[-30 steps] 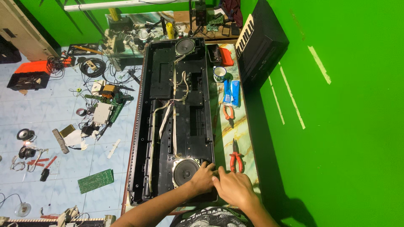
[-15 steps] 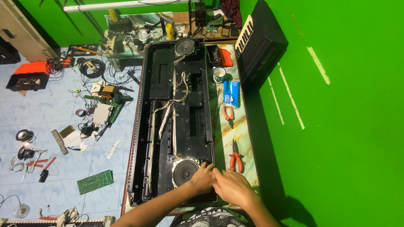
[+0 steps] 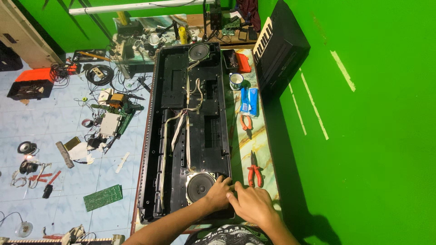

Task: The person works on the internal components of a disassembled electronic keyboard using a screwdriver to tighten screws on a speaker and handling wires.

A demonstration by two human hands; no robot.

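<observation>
Green walls; both hands' fingers (image 3: 227, 187) hide the black casing (image 3: 213, 113) corner (grip unclear).

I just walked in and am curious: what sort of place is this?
Most likely a small electronics repair workshop. An opened black keyboard casing with speakers and ribbon cables lies on the bench, red-handled pliers sit beside it, and a green circuit board and loose parts litter the tiled floor.

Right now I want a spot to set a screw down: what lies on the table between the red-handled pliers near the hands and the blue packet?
In the head view, between the red-handled pliers and the blue packet lies only a smaller orange-handled tool; the rest is bare marbled table.
</observation>
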